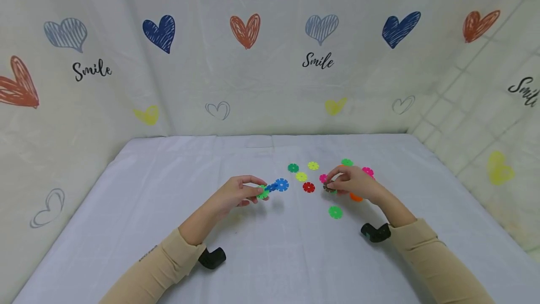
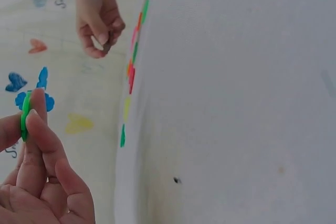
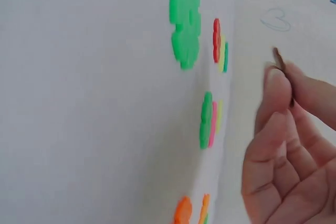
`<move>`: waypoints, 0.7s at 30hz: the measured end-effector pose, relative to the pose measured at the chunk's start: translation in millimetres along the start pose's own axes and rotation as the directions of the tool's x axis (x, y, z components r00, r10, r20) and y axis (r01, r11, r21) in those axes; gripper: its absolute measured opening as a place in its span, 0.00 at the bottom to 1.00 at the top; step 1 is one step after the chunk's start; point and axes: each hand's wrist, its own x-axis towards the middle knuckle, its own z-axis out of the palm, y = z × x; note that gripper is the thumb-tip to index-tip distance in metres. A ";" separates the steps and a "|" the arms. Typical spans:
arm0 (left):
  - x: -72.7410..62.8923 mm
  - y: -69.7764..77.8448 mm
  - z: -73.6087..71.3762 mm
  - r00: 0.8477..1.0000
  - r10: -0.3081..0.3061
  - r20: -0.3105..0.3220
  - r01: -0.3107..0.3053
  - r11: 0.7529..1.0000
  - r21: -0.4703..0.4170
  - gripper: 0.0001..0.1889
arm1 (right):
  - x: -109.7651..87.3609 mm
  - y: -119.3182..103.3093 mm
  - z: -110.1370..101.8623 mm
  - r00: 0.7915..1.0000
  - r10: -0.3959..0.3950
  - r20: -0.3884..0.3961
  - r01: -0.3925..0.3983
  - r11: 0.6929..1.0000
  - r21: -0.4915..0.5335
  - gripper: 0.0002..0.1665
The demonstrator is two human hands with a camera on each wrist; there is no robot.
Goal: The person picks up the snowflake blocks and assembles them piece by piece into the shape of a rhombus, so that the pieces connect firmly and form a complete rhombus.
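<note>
Between its thumb and fingers, my left hand (image 1: 236,195) pinches a light green snowflake disc (image 1: 263,193). Joined to that disc are two blue snowflake discs (image 1: 281,185), set at angles to each other and held above the cloth. The left wrist view shows the green disc (image 2: 25,116) edge-on at the fingertips, the blue pieces (image 2: 43,78) beyond it. On the other side, my right hand (image 1: 356,182) pinches a brown snowflake disc (image 1: 328,187) over the loose discs. This brown disc (image 3: 278,56) appears thin and edge-on in the right wrist view.
Loose snowflake discs lie on the white cloth (image 1: 270,257): a red one (image 1: 309,187), a yellow one (image 1: 301,177), a dark green one (image 1: 293,168), a light green one (image 1: 335,212) nearer me. Orange (image 1: 356,197) and pink (image 1: 368,171) discs lie around my right hand, partly covered.
</note>
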 end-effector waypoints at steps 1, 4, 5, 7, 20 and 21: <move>0.0 -0.1 -0.3 1.000 0.000 -0.001 0.000 1.000 0.001 0.14 | 0.3 0.3 0.7 1.000 0.004 -0.015 -0.004 0.999 0.034 0.18; 0.1 -0.4 -1.1 1.000 0.002 0.003 -0.002 1.000 0.000 0.14 | 1.9 0.5 4.9 0.998 0.001 -0.055 0.005 0.992 0.125 0.21; 0.1 -0.5 -1.3 1.000 0.003 0.004 -0.003 1.000 0.000 0.14 | 1.9 -0.3 6.8 0.998 0.002 -0.069 0.008 0.988 0.152 0.22; 0.0 -0.8 -1.6 1.000 0.006 0.007 -0.006 1.000 -0.002 0.14 | 1.8 -2.7 11.0 0.995 0.002 -0.100 0.018 0.981 0.194 0.22; -0.7 -0.9 -1.9 1.000 0.014 0.006 -0.014 1.000 0.000 0.13 | 0.4 -25.6 38.7 0.961 0.006 -0.276 0.098 0.927 0.362 0.25; -0.9 -0.9 -1.9 1.000 0.014 0.006 -0.014 1.000 0.001 0.13 | 0.4 -26.9 40.9 0.960 -0.003 -0.280 0.111 0.923 0.369 0.25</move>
